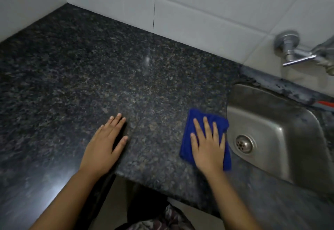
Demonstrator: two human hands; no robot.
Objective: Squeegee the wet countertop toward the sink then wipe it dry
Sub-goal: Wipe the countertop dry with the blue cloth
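Closest to me, at the bottom edge, I see a bit of patterned clothing (163, 219) and pale floor (117, 193) below the table's front edge. Both bare forearms reach up from there onto the table (81, 70), a dark speckled granite top with brown and grey flecks. The left hand (104, 144) lies palm down on bare stone near the front edge, its fingers (117, 122) straight, close together and holding nothing. Well to its right, the right hand (207, 148) presses flat on a cloth (200, 113), with fingers (206, 126) spread wide over the fabric and none curled round it. The cloth is deep blue, folded into a rough rectangle, and lies on the right part of the table with its right edge at the rim of the sink (282, 121). The sink is a dull steel basin set into the stone, with a round perforated drain (244, 143) just beside the cloth. Further back the table runs into a corner. A faint pale streak (147, 61) shows on it there, possibly a reflection or a trace of water; the blur keeps me from saying. Behind the table stands a white tiled wall (198, 12), and a chrome tap (292, 52) is fixed to it above the sink.
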